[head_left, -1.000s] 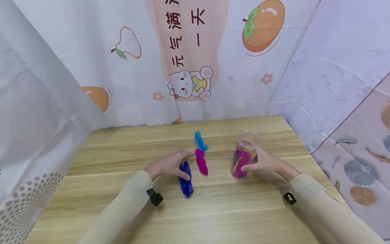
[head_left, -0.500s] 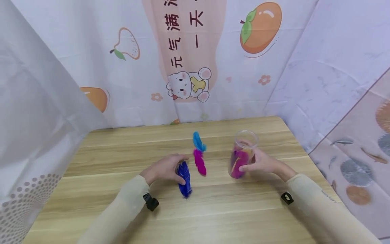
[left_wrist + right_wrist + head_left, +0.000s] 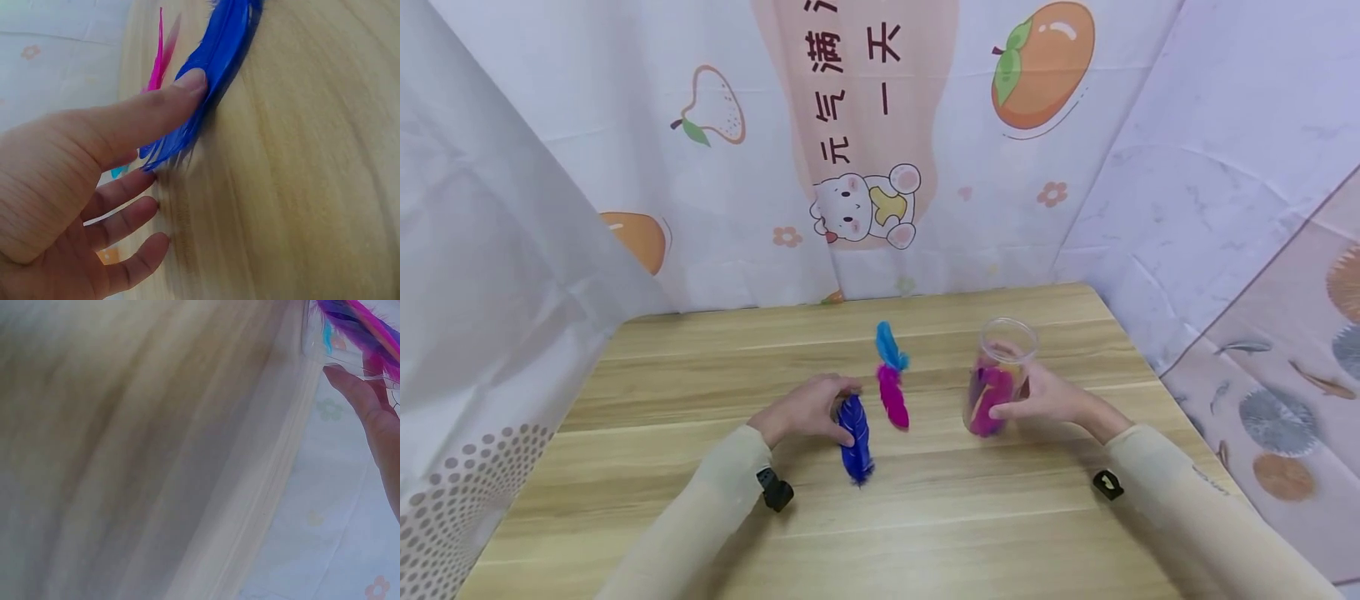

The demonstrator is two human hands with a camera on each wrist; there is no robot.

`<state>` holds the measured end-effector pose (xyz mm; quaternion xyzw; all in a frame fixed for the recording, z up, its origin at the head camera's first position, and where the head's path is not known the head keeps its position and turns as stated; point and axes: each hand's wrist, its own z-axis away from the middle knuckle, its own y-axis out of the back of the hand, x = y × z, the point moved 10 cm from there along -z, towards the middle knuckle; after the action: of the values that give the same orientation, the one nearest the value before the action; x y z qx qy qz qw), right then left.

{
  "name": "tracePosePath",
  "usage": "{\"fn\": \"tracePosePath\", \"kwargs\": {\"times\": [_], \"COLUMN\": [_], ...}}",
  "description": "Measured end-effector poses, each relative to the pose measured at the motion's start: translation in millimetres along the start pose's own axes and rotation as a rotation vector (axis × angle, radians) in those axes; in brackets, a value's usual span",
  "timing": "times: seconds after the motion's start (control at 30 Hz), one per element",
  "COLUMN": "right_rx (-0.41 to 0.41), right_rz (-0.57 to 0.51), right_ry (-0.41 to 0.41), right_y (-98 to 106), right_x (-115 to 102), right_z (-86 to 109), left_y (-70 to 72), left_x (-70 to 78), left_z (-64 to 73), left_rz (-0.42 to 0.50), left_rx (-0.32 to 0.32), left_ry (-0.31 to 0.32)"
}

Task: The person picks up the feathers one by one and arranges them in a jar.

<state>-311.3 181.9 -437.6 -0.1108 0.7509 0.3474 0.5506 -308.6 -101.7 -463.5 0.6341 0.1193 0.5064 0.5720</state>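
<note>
The step in hand looks to be picking up the blue feather [image 3: 856, 460], which lies near the middle of the table [image 3: 940, 517]. The left hand [image 3: 803, 407] has its thumb on it and its lower fingers spread apart; the forefinger is mostly hidden, so I cannot tell whether they pinch. The next move seems to call for a light, sure pinch. The right hand [image 3: 1051, 397] is clamped round a clear cup [image 3: 1000, 360] of feathers, toward the table's right edge. Compared with a second ago, the left forefinger has drawn back from the pink feather [image 3: 892, 398], which, like the light blue feather [image 3: 888, 343] nearer the far edge, stays put.
</note>
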Motion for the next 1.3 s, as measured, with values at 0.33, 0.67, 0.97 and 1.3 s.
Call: {"fn": "tracePosePath", "kwargs": {"times": [0.33, 0.67, 0.97, 1.3], "right_rx": [0.001, -0.007, -0.017, -0.02], "right_rz": [0.011, -0.019, -0.021, 0.0], "right_ry": [0.028, -0.023, 0.024, 0.047], "right_y": [2, 2, -1, -3], "right_x": [-1, 3, 1, -3], "right_z": [-2.5, -1.2, -2.7, -1.9], "left_y": [-4.6, -6.1, -7.8, -10.6], "left_x": [-8.4, -12.8, -15.1, -12.7], "left_z": [-2.2, -2.0, -0.1, 0.4], "left_rz": [0.078, 0.108, 0.122, 0.101], "left_rx": [-0.027, -0.034, -0.031, -0.045], "left_ry": [0.142, 0.189, 0.194, 0.219]}}
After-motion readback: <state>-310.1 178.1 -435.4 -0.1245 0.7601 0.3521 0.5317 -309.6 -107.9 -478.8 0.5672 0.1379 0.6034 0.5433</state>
